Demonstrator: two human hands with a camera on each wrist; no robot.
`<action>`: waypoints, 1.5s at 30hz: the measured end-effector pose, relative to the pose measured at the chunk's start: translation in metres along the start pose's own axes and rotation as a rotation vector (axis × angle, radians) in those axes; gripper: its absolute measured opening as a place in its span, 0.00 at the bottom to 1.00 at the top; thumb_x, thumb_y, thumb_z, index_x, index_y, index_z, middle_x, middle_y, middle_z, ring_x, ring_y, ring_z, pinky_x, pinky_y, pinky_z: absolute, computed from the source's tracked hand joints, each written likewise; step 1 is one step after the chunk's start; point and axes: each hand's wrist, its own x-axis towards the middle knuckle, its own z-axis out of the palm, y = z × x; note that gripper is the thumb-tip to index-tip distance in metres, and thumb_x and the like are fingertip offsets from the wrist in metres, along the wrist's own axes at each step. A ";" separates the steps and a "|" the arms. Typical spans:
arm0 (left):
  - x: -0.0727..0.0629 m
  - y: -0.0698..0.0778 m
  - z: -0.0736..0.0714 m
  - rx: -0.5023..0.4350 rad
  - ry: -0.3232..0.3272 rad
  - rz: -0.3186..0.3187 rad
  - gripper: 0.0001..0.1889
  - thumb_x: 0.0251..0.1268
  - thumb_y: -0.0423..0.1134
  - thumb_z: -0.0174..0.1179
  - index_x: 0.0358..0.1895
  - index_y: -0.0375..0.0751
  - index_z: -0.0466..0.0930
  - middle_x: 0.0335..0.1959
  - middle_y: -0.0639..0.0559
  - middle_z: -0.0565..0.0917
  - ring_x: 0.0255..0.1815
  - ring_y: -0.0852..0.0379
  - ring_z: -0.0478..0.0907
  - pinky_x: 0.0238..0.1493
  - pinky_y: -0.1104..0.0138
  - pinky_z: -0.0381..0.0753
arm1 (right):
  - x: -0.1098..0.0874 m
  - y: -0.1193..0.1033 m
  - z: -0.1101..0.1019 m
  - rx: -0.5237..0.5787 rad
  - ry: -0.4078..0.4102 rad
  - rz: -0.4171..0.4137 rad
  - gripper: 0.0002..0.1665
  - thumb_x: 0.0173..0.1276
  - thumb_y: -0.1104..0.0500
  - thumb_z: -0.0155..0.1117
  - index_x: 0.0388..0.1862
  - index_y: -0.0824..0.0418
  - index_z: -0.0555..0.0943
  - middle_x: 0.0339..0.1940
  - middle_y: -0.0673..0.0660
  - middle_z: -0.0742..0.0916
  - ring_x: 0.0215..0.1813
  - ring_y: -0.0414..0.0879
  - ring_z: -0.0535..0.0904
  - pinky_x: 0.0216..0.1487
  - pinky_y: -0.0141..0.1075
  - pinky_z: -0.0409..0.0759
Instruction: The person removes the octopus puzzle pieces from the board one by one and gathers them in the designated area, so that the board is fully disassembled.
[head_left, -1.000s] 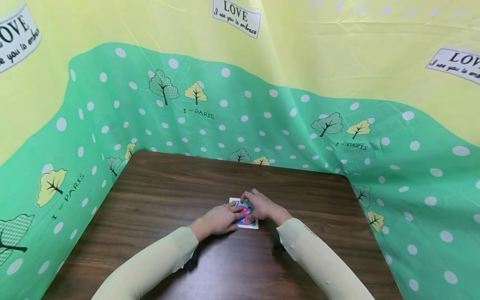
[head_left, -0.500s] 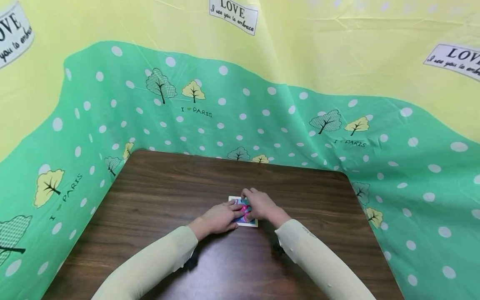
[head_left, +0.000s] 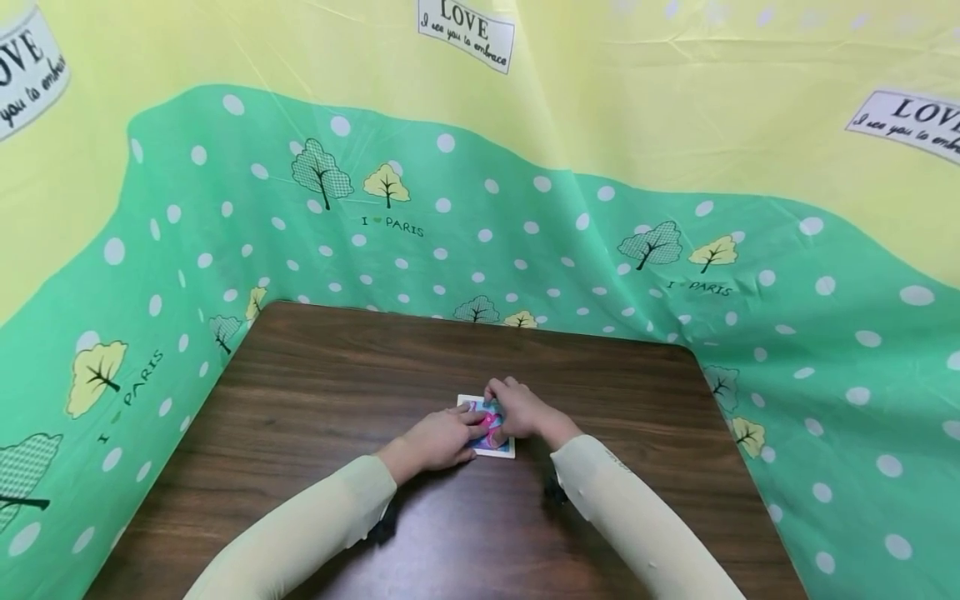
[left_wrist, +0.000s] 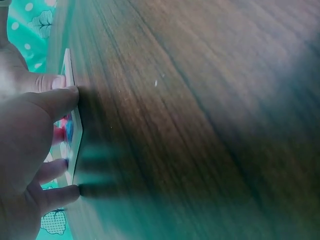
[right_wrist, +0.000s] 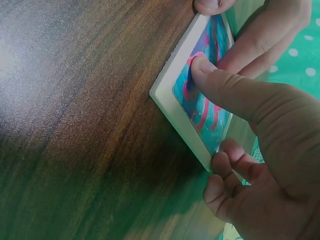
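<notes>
A small flat board (head_left: 504, 452) with a white rim and a blue, pink and purple picture lies on the brown table. In the head view, my left hand (head_left: 441, 439) rests across its left part, fingers extended onto the picture. The left wrist view shows that hand's thumb (left_wrist: 65, 97) at the board's near edge. My right hand (head_left: 522, 413) is at the board's right side. Up close in the right wrist view, its thumb (right_wrist: 206, 72) presses the picture (right_wrist: 205, 120) while its other fingers (right_wrist: 222, 167) curl at the board's edge. Fingers hide much of the picture.
The wood-grain table (head_left: 345, 358) extends around the board on all sides. Behind and beside it hangs a green and yellow printed cloth (head_left: 420, 183) with dots and trees. Dark bands (head_left: 384, 527) show beneath both sleeves.
The head view has shifted slightly. Both hands stay on the board in nearly the same pose, and the board has not visibly moved on the table.
</notes>
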 end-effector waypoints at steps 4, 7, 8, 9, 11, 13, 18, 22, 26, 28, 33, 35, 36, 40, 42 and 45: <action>-0.001 0.002 0.002 -0.001 0.005 -0.011 0.30 0.75 0.54 0.60 0.75 0.46 0.72 0.76 0.46 0.72 0.75 0.40 0.70 0.69 0.53 0.76 | 0.000 0.000 -0.002 -0.002 -0.011 -0.009 0.37 0.48 0.52 0.88 0.52 0.51 0.73 0.52 0.56 0.77 0.53 0.53 0.72 0.59 0.50 0.77; -0.001 0.002 0.002 0.009 0.010 -0.010 0.30 0.74 0.54 0.60 0.74 0.47 0.73 0.75 0.46 0.72 0.74 0.40 0.71 0.69 0.53 0.76 | 0.000 0.000 -0.002 0.003 -0.017 -0.009 0.37 0.48 0.52 0.88 0.52 0.50 0.73 0.53 0.56 0.76 0.54 0.53 0.72 0.60 0.51 0.77; -0.001 0.002 0.002 0.013 0.010 -0.009 0.30 0.74 0.54 0.60 0.74 0.47 0.73 0.75 0.46 0.73 0.74 0.40 0.71 0.69 0.53 0.76 | -0.001 0.000 -0.002 0.005 -0.018 -0.007 0.37 0.48 0.52 0.88 0.53 0.50 0.73 0.53 0.56 0.76 0.54 0.53 0.72 0.60 0.51 0.77; -0.001 0.002 0.003 0.015 0.010 -0.008 0.30 0.74 0.54 0.60 0.74 0.47 0.73 0.75 0.46 0.73 0.74 0.41 0.72 0.69 0.54 0.77 | -0.001 0.000 -0.002 0.008 -0.019 -0.006 0.37 0.49 0.52 0.88 0.53 0.50 0.73 0.53 0.56 0.76 0.55 0.53 0.72 0.60 0.51 0.77; -0.001 0.002 0.003 0.021 0.014 -0.008 0.30 0.74 0.54 0.61 0.74 0.47 0.73 0.75 0.46 0.73 0.74 0.41 0.72 0.68 0.54 0.77 | -0.001 0.000 -0.001 0.012 -0.018 -0.007 0.37 0.49 0.52 0.88 0.54 0.50 0.74 0.54 0.56 0.77 0.55 0.53 0.73 0.61 0.52 0.77; -0.002 0.002 0.003 0.021 0.013 -0.009 0.30 0.74 0.54 0.60 0.75 0.47 0.72 0.75 0.46 0.73 0.74 0.41 0.71 0.69 0.54 0.76 | -0.002 0.000 -0.002 0.008 -0.012 -0.010 0.38 0.49 0.52 0.88 0.54 0.51 0.74 0.54 0.57 0.78 0.55 0.53 0.73 0.62 0.52 0.76; -0.002 0.002 0.003 0.021 0.022 -0.014 0.31 0.74 0.54 0.60 0.75 0.46 0.72 0.75 0.46 0.72 0.75 0.42 0.71 0.69 0.53 0.76 | -0.002 0.000 -0.002 -0.026 0.012 -0.023 0.37 0.49 0.49 0.87 0.54 0.52 0.76 0.52 0.54 0.80 0.54 0.52 0.72 0.62 0.53 0.71; -0.002 0.002 0.002 0.025 0.021 -0.017 0.30 0.75 0.54 0.60 0.75 0.47 0.72 0.76 0.47 0.72 0.75 0.42 0.71 0.69 0.53 0.76 | -0.003 0.003 -0.002 -0.008 0.050 -0.032 0.29 0.56 0.53 0.84 0.53 0.53 0.79 0.52 0.53 0.82 0.55 0.52 0.75 0.64 0.54 0.73; -0.003 0.002 0.002 0.019 0.007 -0.020 0.30 0.75 0.54 0.59 0.75 0.48 0.72 0.76 0.47 0.71 0.75 0.41 0.70 0.70 0.53 0.75 | -0.005 0.007 -0.004 0.070 0.101 -0.034 0.20 0.64 0.61 0.76 0.54 0.57 0.83 0.51 0.55 0.84 0.55 0.51 0.79 0.64 0.51 0.78; -0.003 0.003 0.001 0.012 -0.002 -0.023 0.30 0.75 0.54 0.59 0.76 0.49 0.71 0.77 0.47 0.71 0.76 0.41 0.69 0.70 0.52 0.75 | -0.005 0.009 -0.004 0.087 0.117 -0.029 0.18 0.66 0.63 0.74 0.54 0.59 0.84 0.51 0.56 0.85 0.53 0.50 0.80 0.61 0.49 0.80; -0.003 0.005 0.002 0.019 -0.025 -0.032 0.30 0.76 0.55 0.57 0.78 0.60 0.68 0.77 0.47 0.70 0.75 0.39 0.69 0.69 0.51 0.76 | -0.006 0.014 -0.003 0.083 0.137 -0.017 0.14 0.68 0.63 0.72 0.52 0.61 0.88 0.49 0.55 0.86 0.51 0.48 0.81 0.57 0.46 0.82; -0.003 0.006 0.001 0.037 -0.032 -0.029 0.29 0.76 0.55 0.56 0.78 0.64 0.67 0.77 0.46 0.70 0.75 0.38 0.70 0.68 0.50 0.77 | -0.006 0.015 -0.002 0.085 0.141 -0.023 0.13 0.68 0.62 0.72 0.51 0.60 0.88 0.49 0.55 0.86 0.51 0.47 0.82 0.57 0.46 0.82; -0.004 0.007 0.001 0.049 -0.034 -0.025 0.28 0.77 0.54 0.56 0.78 0.65 0.67 0.77 0.45 0.69 0.75 0.37 0.69 0.68 0.50 0.77 | -0.006 0.015 -0.002 0.088 0.141 -0.025 0.13 0.69 0.62 0.71 0.52 0.60 0.89 0.49 0.55 0.86 0.50 0.47 0.82 0.57 0.46 0.82; -0.004 0.009 0.000 0.072 -0.027 -0.020 0.27 0.76 0.53 0.56 0.76 0.65 0.69 0.77 0.45 0.69 0.75 0.37 0.69 0.67 0.48 0.78 | -0.006 0.017 -0.002 0.109 0.148 -0.030 0.12 0.72 0.62 0.68 0.52 0.55 0.89 0.50 0.53 0.88 0.52 0.47 0.82 0.58 0.47 0.82; -0.005 0.009 -0.001 0.068 -0.025 -0.022 0.27 0.77 0.53 0.55 0.76 0.64 0.69 0.77 0.46 0.69 0.75 0.37 0.69 0.66 0.48 0.78 | -0.007 0.019 -0.003 0.130 0.155 -0.033 0.11 0.73 0.62 0.66 0.51 0.54 0.89 0.49 0.52 0.89 0.52 0.47 0.83 0.58 0.48 0.81; -0.005 0.009 0.000 0.055 -0.032 -0.032 0.27 0.77 0.53 0.55 0.76 0.65 0.69 0.78 0.47 0.69 0.76 0.38 0.68 0.66 0.47 0.78 | -0.007 0.022 -0.002 0.177 0.168 -0.035 0.10 0.74 0.64 0.65 0.49 0.55 0.88 0.44 0.51 0.89 0.49 0.45 0.83 0.57 0.48 0.82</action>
